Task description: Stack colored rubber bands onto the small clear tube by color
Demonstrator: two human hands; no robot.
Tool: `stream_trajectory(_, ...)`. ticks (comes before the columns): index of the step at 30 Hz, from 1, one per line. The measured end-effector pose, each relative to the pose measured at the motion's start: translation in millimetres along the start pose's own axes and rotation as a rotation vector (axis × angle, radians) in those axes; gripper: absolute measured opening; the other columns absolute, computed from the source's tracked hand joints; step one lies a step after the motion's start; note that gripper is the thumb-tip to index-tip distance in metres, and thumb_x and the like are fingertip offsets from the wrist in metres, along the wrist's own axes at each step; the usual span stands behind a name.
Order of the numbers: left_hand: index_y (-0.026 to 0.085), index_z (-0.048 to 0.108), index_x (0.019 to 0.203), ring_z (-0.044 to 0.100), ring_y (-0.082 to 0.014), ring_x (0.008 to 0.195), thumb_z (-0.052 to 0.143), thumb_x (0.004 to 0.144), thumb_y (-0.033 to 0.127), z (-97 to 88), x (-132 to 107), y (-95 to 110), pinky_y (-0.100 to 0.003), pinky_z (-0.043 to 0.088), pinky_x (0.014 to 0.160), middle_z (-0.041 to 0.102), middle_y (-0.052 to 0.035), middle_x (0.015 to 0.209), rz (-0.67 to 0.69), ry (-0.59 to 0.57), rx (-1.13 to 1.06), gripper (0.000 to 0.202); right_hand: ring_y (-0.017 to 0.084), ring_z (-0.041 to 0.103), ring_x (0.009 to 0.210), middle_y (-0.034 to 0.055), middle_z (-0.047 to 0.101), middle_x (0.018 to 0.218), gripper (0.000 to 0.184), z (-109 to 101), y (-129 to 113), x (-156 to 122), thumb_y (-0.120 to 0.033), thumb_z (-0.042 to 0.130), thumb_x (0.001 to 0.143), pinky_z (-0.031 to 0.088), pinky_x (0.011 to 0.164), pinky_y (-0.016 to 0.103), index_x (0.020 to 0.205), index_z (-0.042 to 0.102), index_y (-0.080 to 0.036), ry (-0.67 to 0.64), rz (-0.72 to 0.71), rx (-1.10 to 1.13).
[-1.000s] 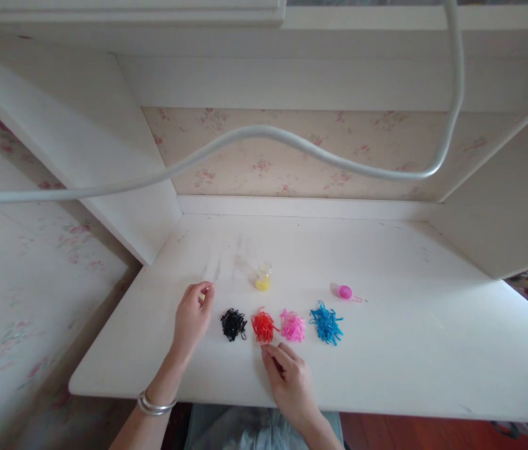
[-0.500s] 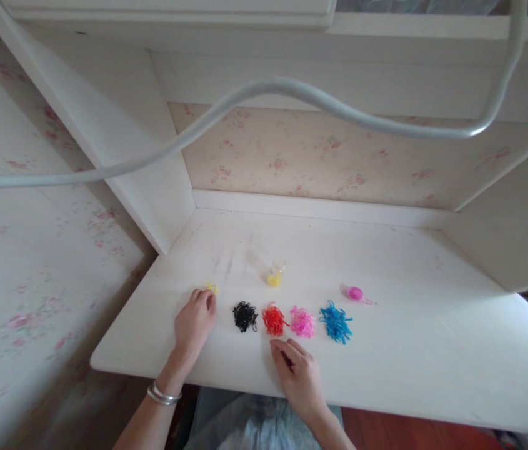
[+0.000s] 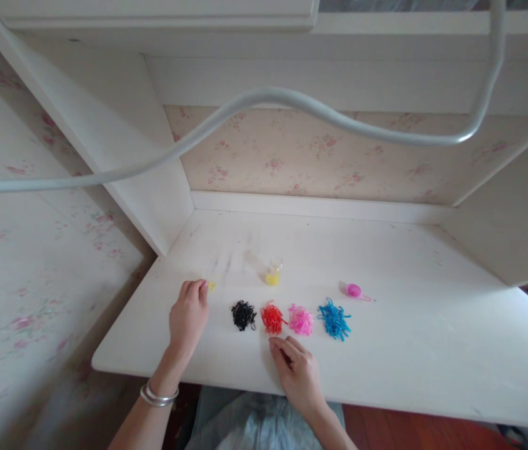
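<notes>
Left hand [image 3: 189,315] has slid forward since last frame, fingertips now just left of yellow rubber bands [image 3: 212,286] on white desk [image 3: 408,350]; right hand [image 3: 298,370] holds its place. Left: forearm slanting in from lower left, back up, fingers bunched, thumb hidden; I can't tell whether it grips bands. Right: wrist low, thumb and index tips together just on near side of red rubber-band pile [image 3: 272,319]; I can't make out anything pinched.
</notes>
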State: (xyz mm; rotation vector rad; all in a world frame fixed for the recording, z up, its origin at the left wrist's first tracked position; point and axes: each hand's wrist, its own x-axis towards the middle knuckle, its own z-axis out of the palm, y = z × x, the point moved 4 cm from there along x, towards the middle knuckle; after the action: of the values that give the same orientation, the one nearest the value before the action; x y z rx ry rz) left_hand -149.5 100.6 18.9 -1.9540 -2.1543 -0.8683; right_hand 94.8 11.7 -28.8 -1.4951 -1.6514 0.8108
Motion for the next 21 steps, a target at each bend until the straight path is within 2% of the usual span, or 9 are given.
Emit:
stream_trajectory(6,0.021,0.06,0.092,0.058,-0.0136,0.072,0.041,0.092,0.036,-19.1,32.0,50.6,-0.026,0.045,0.069,0.062,-0.0036,0.091,0.085,0.028,-0.27,0.024,0.012,0.058,0.06,0.0043,0.063,0.076,0.032,-1.7,2.1,0.0,-0.036,0.043,0.094,0.043,0.055,0.02,0.101,0.071,-0.022,0.027,-0.021,0.023)
stream_trajectory(10,0.02,0.061,0.091,0.057,-0.0134,0.074,0.043,0.092,0.035,-23.5,47.4,86.4,-0.025,0.045,0.071,0.062,-0.0033,0.09,0.129,0.003,-0.414,0.024,0.012,0.057,0.06,0.0039,0.062,0.074,0.031,-3.2,2.7,-0.6,-0.035,0.043,0.094,0.044,0.057,0.02,0.1,0.071,-0.022,0.035,-0.02,0.033)
stream_trajectory(16,0.02,0.062,0.091,0.057,-0.0119,0.072,0.045,0.091,0.032,-3.8,58.0,127.7,-0.025,0.045,0.071,0.062,-0.0023,0.089,0.223,-0.138,-0.518,0.021,0.011,0.055,0.059,0.0031,0.06,0.073,0.029,-4.6,1.8,-0.5,-0.033,0.043,0.094,0.041,0.054,0.019,0.095,0.07,-0.022,0.039,-0.015,0.046)
stream_trajectory(21,0.021,0.064,0.091,0.06,-0.0134,0.079,0.045,0.091,0.027,17.2,58.4,142.2,-0.025,0.046,0.074,0.063,-0.0029,0.091,0.298,-0.183,-0.44,0.019,0.012,0.055,0.058,0.0027,0.059,0.071,0.028,-4.5,2.6,-0.5,-0.032,0.043,0.094,0.04,0.056,0.021,0.095,0.07,-0.023,0.046,-0.018,0.032)
